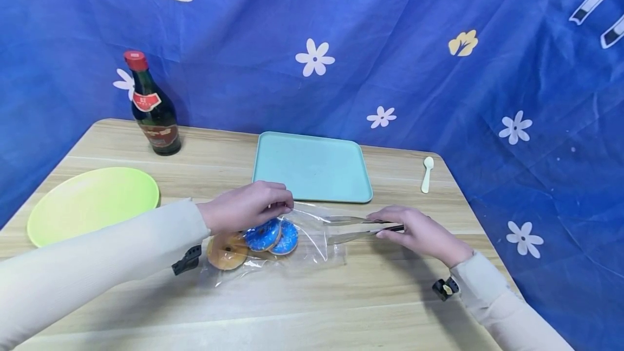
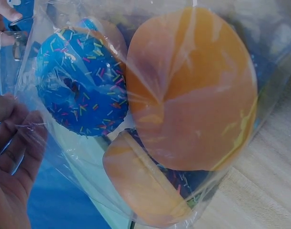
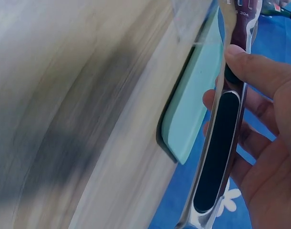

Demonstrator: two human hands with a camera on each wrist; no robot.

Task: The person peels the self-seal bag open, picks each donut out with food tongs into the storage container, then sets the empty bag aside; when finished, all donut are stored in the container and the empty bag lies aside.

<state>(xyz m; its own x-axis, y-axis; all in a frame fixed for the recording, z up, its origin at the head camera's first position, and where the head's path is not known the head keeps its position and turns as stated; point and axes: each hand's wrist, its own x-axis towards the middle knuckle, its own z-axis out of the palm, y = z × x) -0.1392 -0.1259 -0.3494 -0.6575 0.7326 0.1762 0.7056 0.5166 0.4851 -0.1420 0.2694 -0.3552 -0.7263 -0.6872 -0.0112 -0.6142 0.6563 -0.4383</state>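
Observation:
A clear plastic bag [image 1: 312,253] holds several toy doughnuts. Two blue-iced ones with sprinkles, such as this blue doughnut [image 2: 83,86], lie beside a plain tan doughnut [image 1: 226,252]. My left hand [image 1: 255,207] pinches the bag's upper edge near its mouth, its fingers curled on the film. In my right hand [image 1: 411,232] are metal tongs [image 3: 216,148] with dark handle inlays, gripped between thumb and fingers. The tongs' two arms stand apart and their tips point left into the bag's mouth, short of the doughnuts.
Behind the bag lies a light blue tray [image 1: 312,169]. A green plate [image 1: 92,205] sits at the left, with a dark bottle [image 1: 158,118] with a red cap beyond it. A small white spoon [image 1: 427,175] lies at the far right. A blue cloth [image 1: 273,42] hangs behind the table.

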